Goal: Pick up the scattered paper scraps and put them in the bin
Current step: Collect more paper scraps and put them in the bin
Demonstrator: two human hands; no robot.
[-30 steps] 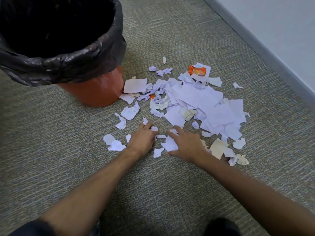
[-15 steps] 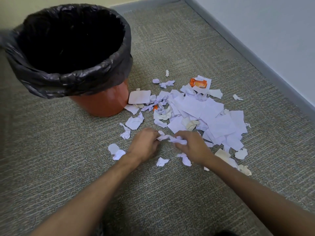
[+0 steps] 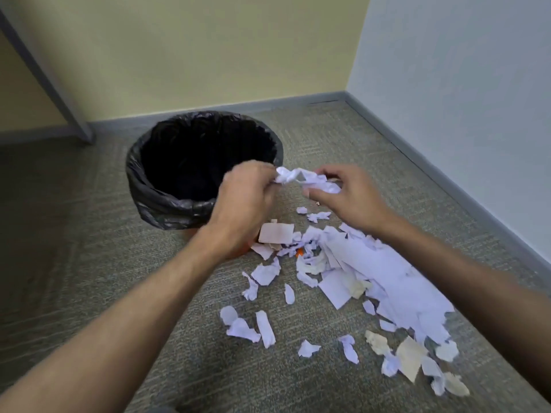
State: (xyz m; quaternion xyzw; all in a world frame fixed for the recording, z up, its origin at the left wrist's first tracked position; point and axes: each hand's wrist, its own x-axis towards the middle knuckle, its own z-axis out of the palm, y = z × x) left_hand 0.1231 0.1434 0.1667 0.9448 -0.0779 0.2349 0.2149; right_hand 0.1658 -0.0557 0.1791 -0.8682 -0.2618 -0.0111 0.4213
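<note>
Both hands, left hand [image 3: 247,198] and right hand [image 3: 346,198], pinch a crumpled white paper wad [image 3: 307,181] beside the black-lined orange bin [image 3: 167,201], not yet dropped in; most torn white paper scraps [image 3: 384,272] litter the carpet.

Bin [image 3: 167,204]: round, orange, lined with a black bag, upright, open, on the carpet left of the scraps
Held scraps [image 3: 307,181]: white crumpled bunch, raised beside the bin's right rim
Floor scraps [image 3: 384,272]: white and tan torn pieces, scattered right of the bin

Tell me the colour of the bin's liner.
Black bin liner, glossy and wrinkled, shown in the head view.
</note>
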